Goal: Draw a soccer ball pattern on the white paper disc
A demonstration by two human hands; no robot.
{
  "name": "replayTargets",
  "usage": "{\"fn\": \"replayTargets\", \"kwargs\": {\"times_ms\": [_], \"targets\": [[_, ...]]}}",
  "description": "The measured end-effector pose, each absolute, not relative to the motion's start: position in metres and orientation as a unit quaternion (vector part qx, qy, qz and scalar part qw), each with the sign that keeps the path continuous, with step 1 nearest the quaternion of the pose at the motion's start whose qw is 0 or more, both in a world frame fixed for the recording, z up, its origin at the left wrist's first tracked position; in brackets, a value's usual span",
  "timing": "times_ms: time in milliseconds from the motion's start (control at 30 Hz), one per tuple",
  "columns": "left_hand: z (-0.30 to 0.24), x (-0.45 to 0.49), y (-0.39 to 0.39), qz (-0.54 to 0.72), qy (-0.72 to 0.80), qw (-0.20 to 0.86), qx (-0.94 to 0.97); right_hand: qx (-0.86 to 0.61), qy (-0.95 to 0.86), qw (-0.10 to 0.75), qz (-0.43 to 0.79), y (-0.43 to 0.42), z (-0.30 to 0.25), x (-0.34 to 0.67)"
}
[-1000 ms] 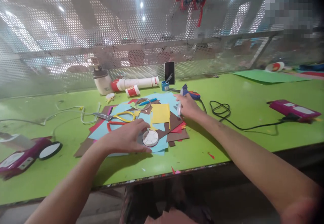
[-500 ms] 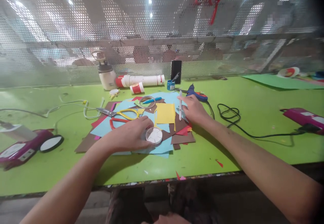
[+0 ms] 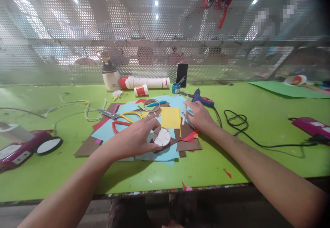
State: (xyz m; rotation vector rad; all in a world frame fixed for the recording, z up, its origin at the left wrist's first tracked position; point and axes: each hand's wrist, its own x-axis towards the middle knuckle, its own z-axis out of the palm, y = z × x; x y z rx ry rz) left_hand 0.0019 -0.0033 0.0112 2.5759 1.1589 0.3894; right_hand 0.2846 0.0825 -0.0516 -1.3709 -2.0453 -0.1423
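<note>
Head view: white disc (image 3: 161,137) gripped by left fingers (image 3: 152,121).
Pen (image 3: 185,114) is held by right fingers (image 3: 193,105), yellow paper (image 3: 170,117) between.

The surface (image 3: 206,166) is evenly lit, with soft shadow (image 3: 116,176) thrown toward seven o'clock. Streaked glare is left by lights (image 3: 156,3) at twelve; the mesh (image 3: 123,25) is blurred, and pixelated patches (image 3: 289,10) are seen at two.
</note>
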Motion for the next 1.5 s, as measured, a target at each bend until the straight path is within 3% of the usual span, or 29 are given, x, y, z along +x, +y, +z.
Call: {"fn": "replayTargets", "kwargs": {"times_ms": [200,467,600,800,1067,1500], "targets": [[0.018,0.004,-0.011,0.154,0.378,0.137,0.903,-0.555,-0.748,0.364,-0.021,0.083,-0.05,0.287],[0.017,0.001,-0.012,0.165,0.373,0.118,0.905,-0.554,-0.645,0.519,0.089,0.077,-0.037,0.294],[0.016,0.002,-0.015,0.169,0.367,0.101,0.909,-0.518,-0.642,0.547,0.143,0.056,-0.022,0.28],[0.018,0.006,-0.02,0.184,0.356,0.07,0.914,-0.489,-0.683,0.505,0.197,0.018,0.001,0.253],[0.018,0.006,-0.022,0.189,0.362,0.061,0.911,-0.384,-0.793,0.376,0.286,-0.006,0.01,0.241],[0.014,0.007,-0.02,0.199,0.352,0.085,0.911,-0.398,-0.757,0.345,0.388,-0.012,0.009,0.234]]}}
